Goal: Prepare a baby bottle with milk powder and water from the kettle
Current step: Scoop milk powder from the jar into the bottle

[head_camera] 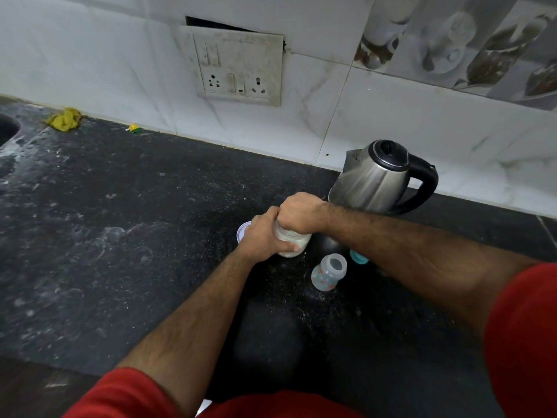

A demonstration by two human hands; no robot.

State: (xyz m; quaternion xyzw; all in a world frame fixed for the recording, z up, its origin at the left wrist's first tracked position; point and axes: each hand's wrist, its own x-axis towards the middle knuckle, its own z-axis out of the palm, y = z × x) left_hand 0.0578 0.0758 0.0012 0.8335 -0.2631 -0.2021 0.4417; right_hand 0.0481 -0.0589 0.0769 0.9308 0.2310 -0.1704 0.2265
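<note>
A clear jar of white powder (291, 240) stands on the black counter (120, 236) in the middle of the view. My left hand (262, 236) grips its body from the left. My right hand (298, 214) is curled over its top, hiding the lid. A small clear baby bottle (328, 273) with no top stands open just right of the jar. Behind it a teal bottle cap (358, 257) peeks out from under my right forearm. A steel kettle (373, 179) with a black handle stands at the back right near the wall.
A white round lid or dish (242, 232) lies partly hidden behind my left hand. A yellow cloth (64, 119) and a small yellow-green object (135, 128) lie by the wall at the left. A sink edge (7, 128) shows at far left. A socket panel (238, 67) is on the wall.
</note>
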